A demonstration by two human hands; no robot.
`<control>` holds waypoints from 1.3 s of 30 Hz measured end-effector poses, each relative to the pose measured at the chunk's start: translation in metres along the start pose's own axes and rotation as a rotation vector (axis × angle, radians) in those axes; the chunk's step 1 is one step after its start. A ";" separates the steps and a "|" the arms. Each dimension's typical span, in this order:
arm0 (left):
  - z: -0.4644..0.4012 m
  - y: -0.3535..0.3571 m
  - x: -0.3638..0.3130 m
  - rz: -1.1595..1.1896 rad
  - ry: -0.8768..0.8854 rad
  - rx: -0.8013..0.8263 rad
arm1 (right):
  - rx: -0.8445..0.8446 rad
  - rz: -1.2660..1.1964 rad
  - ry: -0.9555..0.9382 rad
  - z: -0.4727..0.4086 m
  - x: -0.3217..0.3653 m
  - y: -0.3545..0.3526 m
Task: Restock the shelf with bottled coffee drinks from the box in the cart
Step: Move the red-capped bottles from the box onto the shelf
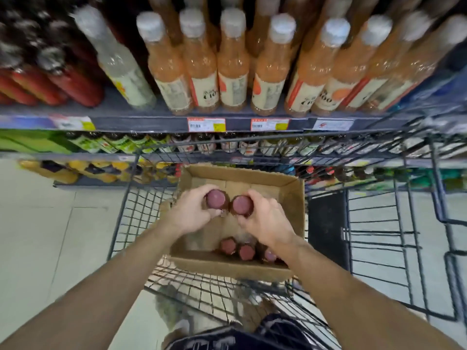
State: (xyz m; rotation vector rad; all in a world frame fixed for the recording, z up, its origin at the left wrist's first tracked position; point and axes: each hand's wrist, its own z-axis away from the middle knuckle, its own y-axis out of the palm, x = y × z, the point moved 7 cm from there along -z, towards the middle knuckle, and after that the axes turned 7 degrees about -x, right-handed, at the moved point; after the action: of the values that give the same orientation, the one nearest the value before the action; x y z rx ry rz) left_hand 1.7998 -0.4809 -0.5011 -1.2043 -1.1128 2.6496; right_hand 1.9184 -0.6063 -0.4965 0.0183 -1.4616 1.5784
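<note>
An open cardboard box point(290, 198) sits in the wire cart point(131, 213). My left hand point(188, 214) grips a coffee bottle with a dark red cap point(215, 199) over the box. My right hand point(265, 222) grips a second bottle with the same cap point(242, 205) right beside it. The two caps nearly touch. Three more red-capped bottles point(246, 251) stand at the box's near wall, one partly behind my right wrist. The shelf point(164, 122) runs across the view above the cart.
Tall orange drink bottles with white caps point(232, 66) fill the top shelf, with a pale bottle point(121, 69) and red bottles point(73, 84) to the left. Lower shelves hold green and yellow drinks. The cart's wire walls surround the box; tiled floor point(38, 236) lies to the left.
</note>
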 end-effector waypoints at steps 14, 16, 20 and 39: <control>0.134 -0.302 -0.053 0.301 0.365 -0.302 | -0.412 -0.399 -0.370 0.044 0.301 -0.117; 0.155 -0.340 -0.050 0.309 0.416 -0.347 | -0.453 -0.432 -0.393 0.053 0.342 -0.125; 0.194 -0.408 -0.044 0.280 0.518 -0.476 | -0.491 -0.495 -0.405 0.065 0.410 -0.132; 0.193 -0.569 -0.060 0.228 0.652 -0.789 | -0.593 -0.587 -0.459 0.011 0.555 -0.170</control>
State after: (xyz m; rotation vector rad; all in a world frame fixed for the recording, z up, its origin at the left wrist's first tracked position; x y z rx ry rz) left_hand 1.5688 -0.1903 -0.0251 -2.1834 -1.9822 1.6394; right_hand 1.7143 -0.3079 -0.0425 0.4458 -2.0016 0.6534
